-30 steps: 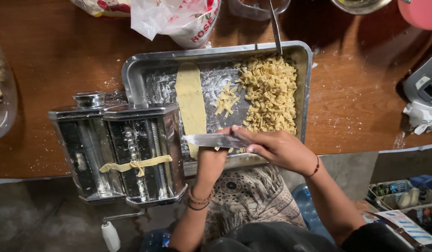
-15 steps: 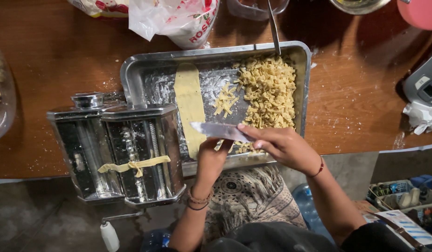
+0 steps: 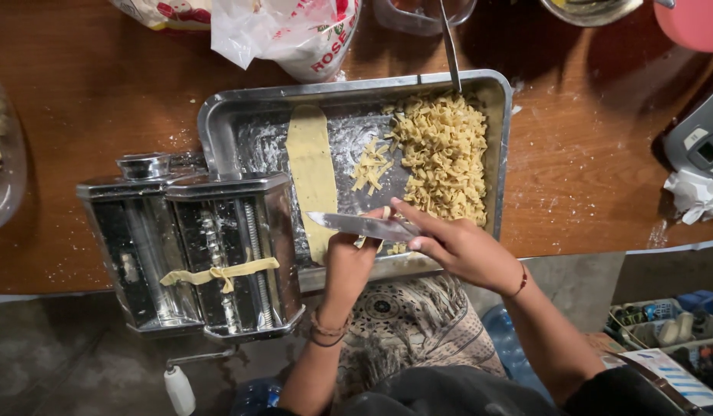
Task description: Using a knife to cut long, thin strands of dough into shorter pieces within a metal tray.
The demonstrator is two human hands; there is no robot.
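A shiny steel pasta roller is sitting at the table's edge, a pale dough scrap lying across it. Beside it, a long flat dough strip is lying in the rectangular metal tray. The left hand is curling beneath the silver knife, which the right hand is gripping over the tray's near edge; cut yellow noodle pieces are piling rightward.

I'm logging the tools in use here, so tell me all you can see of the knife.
The knife has a plain, flat, silvery metal blade lying almost level, its tip pointing toward the pasta machine. It hangs low over the near edge of the metal tray, crossing the lower end of the pale dough strip. The right hand grips its hidden handle; the left hand touches the blade from below.
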